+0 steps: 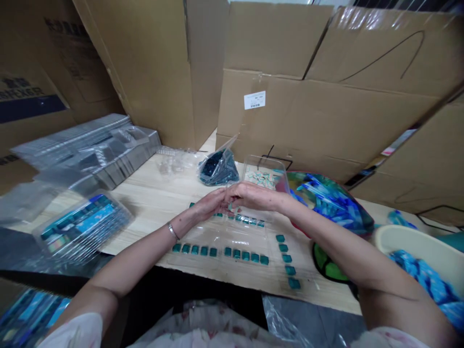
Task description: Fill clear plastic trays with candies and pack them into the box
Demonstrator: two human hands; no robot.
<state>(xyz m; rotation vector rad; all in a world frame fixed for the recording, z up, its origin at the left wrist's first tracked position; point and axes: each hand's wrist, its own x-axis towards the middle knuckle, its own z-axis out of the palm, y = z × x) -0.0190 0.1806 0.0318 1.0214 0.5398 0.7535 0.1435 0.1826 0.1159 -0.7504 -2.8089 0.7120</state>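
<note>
Barely legible label [254,100] beyond teal tiles [227,251]

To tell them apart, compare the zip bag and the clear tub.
The zip bag holds dark teal pieces, the clear tub pale ones. The bag is soft and slumped, the tub rigid-walled. The bag sits left of the tub. Both are see-through, on the wooden table.

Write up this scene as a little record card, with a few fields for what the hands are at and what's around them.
Left hand: above a clear plastic sheet, fingers meeting the right hand; metal bracelet on the wrist
Right hand: above the same sheet; anything held is hidden
Laid out: teal square tiles in rows
Nearby: clear box of pale tiles; zip bag of dark tiles
Surface: light wooden table
</note>
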